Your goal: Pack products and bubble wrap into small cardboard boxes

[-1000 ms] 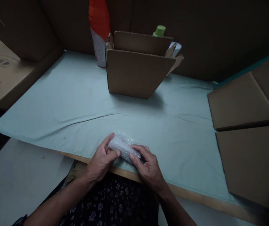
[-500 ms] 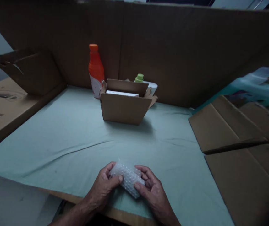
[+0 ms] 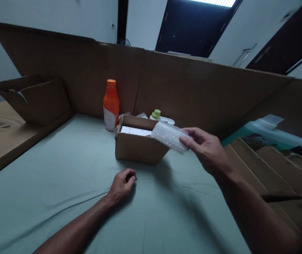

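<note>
My right hand (image 3: 205, 148) is closed on one end of a rolled piece of bubble wrap (image 3: 169, 135). The wrap hangs over the right end of a small open cardboard box (image 3: 140, 150), hiding that corner; whether anything is inside the roll I cannot tell. A white flat item (image 3: 135, 131) shows within the box. In front of the box, my left hand (image 3: 121, 185) rests low over the green cloth (image 3: 82, 165), its fingers loosely curled in with nothing seen in them.
An orange bottle (image 3: 111, 106) and a white bottle with a green cap (image 3: 156, 113) stand behind the box. Open cartons (image 3: 40, 102) are at left, more cardboard flaps (image 3: 248, 169) at right, beside a teal jug (image 3: 259, 132). A tall cardboard wall (image 3: 193, 88) closes the back.
The bubble wrap went from both hands near the front edge to the box, now in my right hand alone. My left hand let go and moved forward. The view tilted up.
</note>
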A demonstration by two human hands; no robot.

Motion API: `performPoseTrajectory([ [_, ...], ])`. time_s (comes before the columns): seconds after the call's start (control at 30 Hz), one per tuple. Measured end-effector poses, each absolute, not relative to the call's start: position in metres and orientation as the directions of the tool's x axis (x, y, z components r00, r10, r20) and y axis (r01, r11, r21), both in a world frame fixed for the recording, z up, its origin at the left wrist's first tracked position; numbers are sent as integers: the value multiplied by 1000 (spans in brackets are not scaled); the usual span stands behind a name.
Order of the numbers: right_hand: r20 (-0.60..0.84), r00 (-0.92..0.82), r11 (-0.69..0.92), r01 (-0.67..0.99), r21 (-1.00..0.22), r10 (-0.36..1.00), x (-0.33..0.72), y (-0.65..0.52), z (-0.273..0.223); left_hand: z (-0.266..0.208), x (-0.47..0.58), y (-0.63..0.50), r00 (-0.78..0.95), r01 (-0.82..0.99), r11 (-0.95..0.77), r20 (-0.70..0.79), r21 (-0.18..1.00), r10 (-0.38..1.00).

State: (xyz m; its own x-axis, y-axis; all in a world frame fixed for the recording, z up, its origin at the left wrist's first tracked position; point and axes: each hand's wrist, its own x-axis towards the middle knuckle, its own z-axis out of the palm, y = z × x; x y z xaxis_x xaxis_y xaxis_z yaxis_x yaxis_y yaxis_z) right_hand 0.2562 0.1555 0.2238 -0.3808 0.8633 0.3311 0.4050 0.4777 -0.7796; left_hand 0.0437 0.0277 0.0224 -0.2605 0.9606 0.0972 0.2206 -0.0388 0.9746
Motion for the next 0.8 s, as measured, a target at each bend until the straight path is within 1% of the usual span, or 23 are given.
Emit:
performPoseTrajectory([
  [0.03, 310, -407, 494, 505, -707, 859, 250, 172, 232, 20, 44, 26, -250, 226, -53, 110, 973, 962],
  [0.07, 270, -428, 499, 629, -596, 862, 245, 185, 240, 18, 44, 25, -241, 226, -65, 120, 972, 963],
  [0.1, 219, -434, 485, 757, -438, 874, 240, 196, 248, 16, 43, 23, -235, 226, -74, 128, 971, 964],
  [0.13, 168, -425, 456, 853, -255, 889, 235, 203, 256, 15, 43, 22, -232, 230, -83, 137, 970, 963],
  [0.17, 127, -404, 416, 905, -85, 906, 229, 208, 263, 13, 43, 22, -228, 240, -91, 148, 966, 962],
  [0.2, 92, -387, 385, 922, 43, 917, 223, 211, 269, 12, 43, 22, -222, 256, -101, 160, 961, 962],
  [0.23, 57, -381, 373, 920, 118, 923, 217, 213, 273, 10, 42, 22, -214, 275, -112, 174, 955, 961],
  [0.27, 20, -385, 377, 913, 153, 923, 210, 214, 275, 9, 43, 23, -206, 294, -124, 189, 948, 960],
  [0.4, -119, -418, 434, 879, 196, 900, 179, 216, 263, 5, 44, 25, -192, 330, -157, 229, 931, 954],
  [0.5, -153, -452, 475, 855, 208, 879, 164, 219, 247, 2, 45, 25, -188, 337, -166, 239, 927, 953],
  [0.6, -177, -481, 510, 837, 201, 859, 160, 224, 237, 0, 45, 24, -187, 341, -184, 258, 922, 948],
  [0.7, -209, -526, 560, 812, 166, 825, 161, 232, 230, -1, 45, 24, -186, 346, -200, 276, 917, 943],
  [0.8, -182, -576, 598, 794, 107, 797, 164, 237, 228, 0, 44, 24, -184, 352, -209, 286, 913, 941],
])
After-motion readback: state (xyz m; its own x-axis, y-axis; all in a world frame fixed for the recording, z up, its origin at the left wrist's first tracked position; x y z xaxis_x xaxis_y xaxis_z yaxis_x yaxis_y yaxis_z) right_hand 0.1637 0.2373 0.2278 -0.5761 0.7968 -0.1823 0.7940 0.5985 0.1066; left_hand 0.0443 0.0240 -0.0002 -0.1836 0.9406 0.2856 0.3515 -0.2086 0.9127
